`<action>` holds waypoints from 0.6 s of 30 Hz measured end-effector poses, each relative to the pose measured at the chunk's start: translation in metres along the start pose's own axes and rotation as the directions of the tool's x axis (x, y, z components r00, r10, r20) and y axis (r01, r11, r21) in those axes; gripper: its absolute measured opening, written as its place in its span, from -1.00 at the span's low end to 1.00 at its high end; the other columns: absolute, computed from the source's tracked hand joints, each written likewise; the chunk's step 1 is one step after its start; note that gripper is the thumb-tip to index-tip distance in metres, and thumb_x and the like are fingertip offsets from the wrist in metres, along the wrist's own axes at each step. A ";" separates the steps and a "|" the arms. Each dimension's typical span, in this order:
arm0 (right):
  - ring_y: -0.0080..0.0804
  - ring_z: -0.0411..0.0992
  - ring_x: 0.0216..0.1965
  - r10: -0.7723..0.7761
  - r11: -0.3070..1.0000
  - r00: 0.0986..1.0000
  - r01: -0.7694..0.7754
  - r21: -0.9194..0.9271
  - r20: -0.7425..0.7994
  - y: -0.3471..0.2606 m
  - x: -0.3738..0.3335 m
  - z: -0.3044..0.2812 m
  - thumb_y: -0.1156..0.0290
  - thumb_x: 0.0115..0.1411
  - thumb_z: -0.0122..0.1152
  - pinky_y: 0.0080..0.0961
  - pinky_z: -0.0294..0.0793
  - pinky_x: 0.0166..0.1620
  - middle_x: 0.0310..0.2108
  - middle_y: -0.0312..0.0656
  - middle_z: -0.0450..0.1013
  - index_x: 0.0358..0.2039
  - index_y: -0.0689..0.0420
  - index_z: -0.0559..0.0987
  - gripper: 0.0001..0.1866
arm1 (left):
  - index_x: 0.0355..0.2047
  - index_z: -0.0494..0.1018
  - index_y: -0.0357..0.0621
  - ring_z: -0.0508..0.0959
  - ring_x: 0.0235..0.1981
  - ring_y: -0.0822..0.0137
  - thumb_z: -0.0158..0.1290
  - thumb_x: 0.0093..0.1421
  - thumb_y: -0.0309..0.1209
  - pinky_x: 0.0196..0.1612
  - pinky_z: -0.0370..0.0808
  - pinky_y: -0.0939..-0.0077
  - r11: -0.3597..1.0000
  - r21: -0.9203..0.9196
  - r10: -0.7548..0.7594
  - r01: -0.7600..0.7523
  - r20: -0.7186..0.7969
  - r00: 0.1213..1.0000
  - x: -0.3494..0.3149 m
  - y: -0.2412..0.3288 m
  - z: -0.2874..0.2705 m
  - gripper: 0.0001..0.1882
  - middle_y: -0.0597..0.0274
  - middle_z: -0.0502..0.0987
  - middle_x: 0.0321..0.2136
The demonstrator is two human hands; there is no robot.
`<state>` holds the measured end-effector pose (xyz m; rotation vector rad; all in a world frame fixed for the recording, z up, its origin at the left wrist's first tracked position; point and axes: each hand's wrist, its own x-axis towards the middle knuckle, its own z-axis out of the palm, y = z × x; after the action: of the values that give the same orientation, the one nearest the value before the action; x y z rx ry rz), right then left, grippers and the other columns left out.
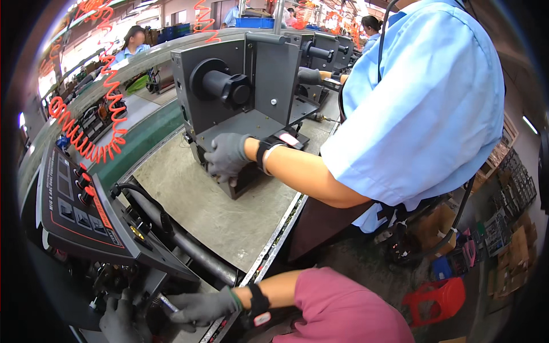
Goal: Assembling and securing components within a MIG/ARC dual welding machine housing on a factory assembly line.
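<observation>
At the lower left, my right hand (205, 308), in a grey glove, is closed around a short, shiny, rod-shaped thing (168, 303); its kind is unclear. Just left of it, my grey-gloved left hand (119, 321) is in shadow, its fingers drawn together at the wiring (111, 279) inside a welding machine. What those fingers grip is hidden. Above both hands tilts the machine's dark front panel (74, 208), with red-trimmed knobs (86, 187) and a brass-coloured socket (136, 232).
A co-worker in light blue (412, 108) rests a gloved hand (229, 155) on another dark housing (234, 103) with a spool holder (224, 87). A thick black cable (171, 228) lies beside the metal worktop (229, 228). A red coiled hose (91, 143) hangs left. A red stool (437, 300) stands right.
</observation>
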<state>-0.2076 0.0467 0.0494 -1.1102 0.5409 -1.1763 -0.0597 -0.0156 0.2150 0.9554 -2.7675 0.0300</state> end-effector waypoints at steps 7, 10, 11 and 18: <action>-0.72 0.06 -0.75 0.263 0.961 0.949 -0.274 0.037 0.172 -0.064 -0.030 -0.045 0.16 0.23 0.05 -0.74 -0.02 -0.74 -0.71 -0.42 0.17 -0.38 0.09 0.30 -0.73 | -0.17 0.48 -0.07 0.52 -0.43 0.00 0.05 -0.06 -0.47 -0.43 0.44 0.22 0.990 0.005 0.141 -0.142 -0.132 0.981 0.007 -0.004 0.022 -0.64 0.04 0.49 -0.35; -0.73 0.11 -0.73 0.141 0.976 0.978 -0.163 0.142 0.154 -0.053 -0.032 -0.023 0.16 0.25 0.01 -0.74 0.03 -0.71 -0.69 -0.41 0.20 -0.34 0.08 0.30 -0.75 | -0.17 0.48 -0.06 0.52 -0.44 0.01 0.05 -0.06 -0.46 -0.43 0.43 0.22 0.995 0.012 0.100 -0.099 -0.103 0.990 0.005 0.002 0.014 -0.64 0.04 0.49 -0.36; -0.75 0.17 -0.69 0.018 0.992 0.998 -0.026 0.124 0.066 -0.029 -0.022 -0.006 0.16 0.28 -0.05 -0.77 0.11 -0.66 -0.65 -0.39 0.26 -0.31 0.08 0.30 -0.75 | -0.10 0.48 0.02 0.53 -0.39 -0.04 0.08 0.06 -0.31 -0.38 0.49 0.23 0.997 0.043 0.060 -0.060 0.013 0.998 0.007 0.009 0.006 -0.66 0.00 0.50 -0.29; -0.58 0.32 -0.59 -0.155 0.987 0.988 0.155 -0.036 -0.009 -0.013 -0.003 0.002 0.19 0.24 -0.06 -0.68 0.24 -0.57 -0.63 -0.29 0.38 -0.34 0.15 0.33 -0.74 | -0.08 0.47 0.00 0.53 -0.35 -0.05 0.09 0.05 -0.32 -0.35 0.49 0.24 0.995 0.024 0.098 -0.098 -0.028 0.995 0.008 0.007 0.001 -0.62 -0.01 0.50 -0.26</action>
<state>-0.2126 0.0501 0.0615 -1.1927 0.4923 -1.3130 -0.0706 -0.0149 0.2159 0.8171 -2.7909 0.0901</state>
